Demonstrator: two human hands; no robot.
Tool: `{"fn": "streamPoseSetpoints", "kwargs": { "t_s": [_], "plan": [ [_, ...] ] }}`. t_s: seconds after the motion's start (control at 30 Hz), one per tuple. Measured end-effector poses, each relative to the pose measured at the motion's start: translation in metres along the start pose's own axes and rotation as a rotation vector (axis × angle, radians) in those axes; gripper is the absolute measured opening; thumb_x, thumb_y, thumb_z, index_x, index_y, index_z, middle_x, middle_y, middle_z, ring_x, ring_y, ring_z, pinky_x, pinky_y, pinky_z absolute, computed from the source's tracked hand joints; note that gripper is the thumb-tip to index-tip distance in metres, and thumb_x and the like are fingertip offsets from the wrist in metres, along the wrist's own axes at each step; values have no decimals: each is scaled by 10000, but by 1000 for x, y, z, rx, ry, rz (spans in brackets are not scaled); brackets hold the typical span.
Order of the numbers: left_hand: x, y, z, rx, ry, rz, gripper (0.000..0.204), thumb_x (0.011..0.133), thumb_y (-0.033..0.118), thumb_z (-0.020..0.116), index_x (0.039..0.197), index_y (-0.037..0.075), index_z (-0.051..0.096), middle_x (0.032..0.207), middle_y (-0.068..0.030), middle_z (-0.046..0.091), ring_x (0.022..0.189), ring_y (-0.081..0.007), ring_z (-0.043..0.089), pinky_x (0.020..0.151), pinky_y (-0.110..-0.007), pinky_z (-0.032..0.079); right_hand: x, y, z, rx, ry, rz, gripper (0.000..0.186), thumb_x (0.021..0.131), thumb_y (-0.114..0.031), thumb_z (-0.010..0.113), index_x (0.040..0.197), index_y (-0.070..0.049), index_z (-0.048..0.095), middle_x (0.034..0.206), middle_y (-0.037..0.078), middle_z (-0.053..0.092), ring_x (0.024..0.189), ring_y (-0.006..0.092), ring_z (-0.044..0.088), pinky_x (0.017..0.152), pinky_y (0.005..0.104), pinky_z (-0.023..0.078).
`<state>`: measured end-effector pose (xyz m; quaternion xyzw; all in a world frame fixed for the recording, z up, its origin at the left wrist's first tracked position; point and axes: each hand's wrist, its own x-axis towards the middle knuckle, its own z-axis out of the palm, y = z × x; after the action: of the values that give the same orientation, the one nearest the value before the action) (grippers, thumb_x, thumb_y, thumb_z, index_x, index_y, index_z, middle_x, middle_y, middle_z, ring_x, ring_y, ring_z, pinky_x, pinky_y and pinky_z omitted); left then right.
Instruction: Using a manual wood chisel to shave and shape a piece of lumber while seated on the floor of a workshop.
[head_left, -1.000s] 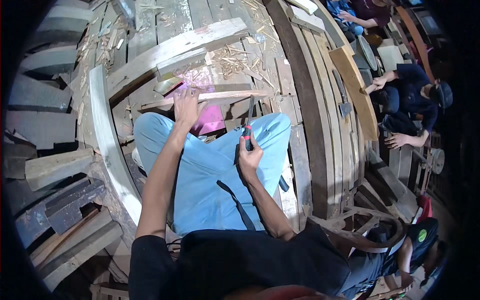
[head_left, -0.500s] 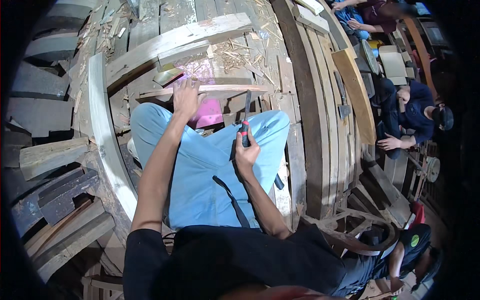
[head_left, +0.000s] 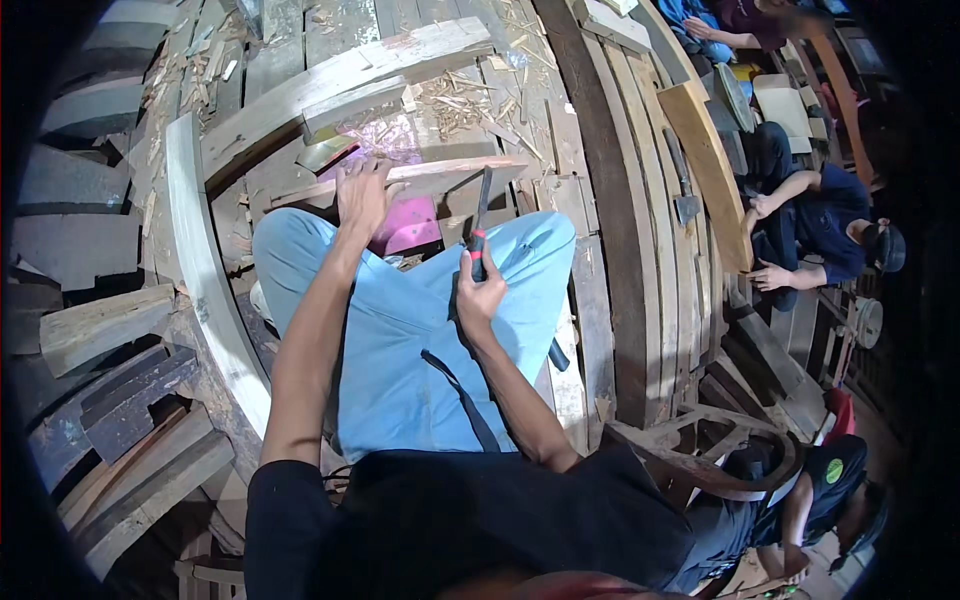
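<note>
Wooden and pale, the narrow flat strip of wood (head_left: 440, 178) lies crosswise just beyond the person's knees, its long axis running left to right from the left hand (head_left: 362, 200) toward the upper right. That left hand rests palm down on the strip's left portion, fingers spread and pressing it rather than wrapped around it. The right hand (head_left: 482, 295) sits nearer the body, closed in a fist around the red and black handle of a dark-bladed chisel-like tool (head_left: 480, 225). From this grip the blade points straight away from the person, nearly square to the strip, and its tip meets or just overlaps the strip's near edge, to the right of the left hand. A pink flat object (head_left: 408, 225) lies beneath, between the two hands, on the light blue trousers (head_left: 400, 340).
</note>
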<state>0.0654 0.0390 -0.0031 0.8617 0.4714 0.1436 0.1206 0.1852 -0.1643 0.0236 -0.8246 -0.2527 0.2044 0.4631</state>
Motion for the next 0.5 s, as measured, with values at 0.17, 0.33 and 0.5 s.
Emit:
{"fn": "streamPoseSetpoints", "kwargs": {
  "t_s": [0.17,0.33,0.5],
  "plan": [
    [1,6,3,-4,-26,-6,435,822,457,679,1110,131,670,1098,-64,675,1056,-269,605,892,-484,420,7,15,18,15,123,-217,443,895,-134,670,1273,81,584,911,248,682,763,249,652,722,367,508],
    [-4,4,4,-58,24,21,502,819,471,677,1137,82,658,1099,-99,676,1022,-314,618,847,-476,411,6,7,16,-25,115,-176,435,877,-105,678,1260,84,591,806,235,643,710,264,633,677,386,490],
    [-2,5,5,-46,-26,-14,492,811,480,683,1119,97,663,1064,-97,681,999,-318,620,843,-477,398,5,-1,11,7,68,-146,431,888,-93,669,1280,64,584,979,249,700,864,225,670,795,345,507]
  ]
}}
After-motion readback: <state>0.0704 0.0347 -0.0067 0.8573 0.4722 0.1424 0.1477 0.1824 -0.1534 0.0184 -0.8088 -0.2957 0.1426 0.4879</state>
